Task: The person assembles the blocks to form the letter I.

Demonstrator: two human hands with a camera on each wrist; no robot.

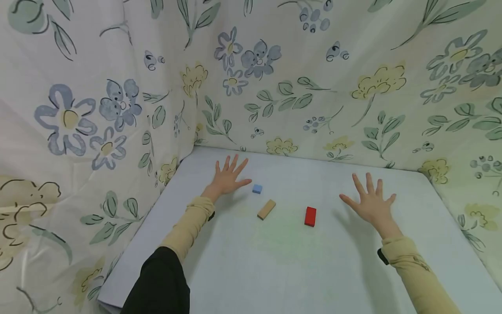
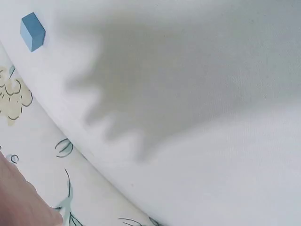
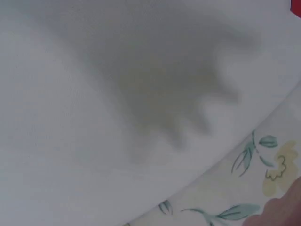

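Observation:
My left hand [image 1: 226, 179] is held over the far left of the table with its fingers spread, and nothing is in it. A small blue block [image 1: 257, 189] lies just right of its thumb; the left wrist view shows the same blue block [image 2: 32, 32] at upper left. On the right side, my right hand [image 1: 373, 206] is spread wide too and holds nothing. Nearest to it is a red block [image 1: 310, 216], whose corner [image 3: 296, 7] enters the right wrist view. Between the blue and red blocks a plain wooden block [image 1: 266, 209] lies at a slant.
The blocks lie on a white table [image 1: 282, 270]. Flowered cloth [image 1: 282, 65] hangs behind the table's far edge and along its left side. Each hand casts a soft shadow on the white surface.

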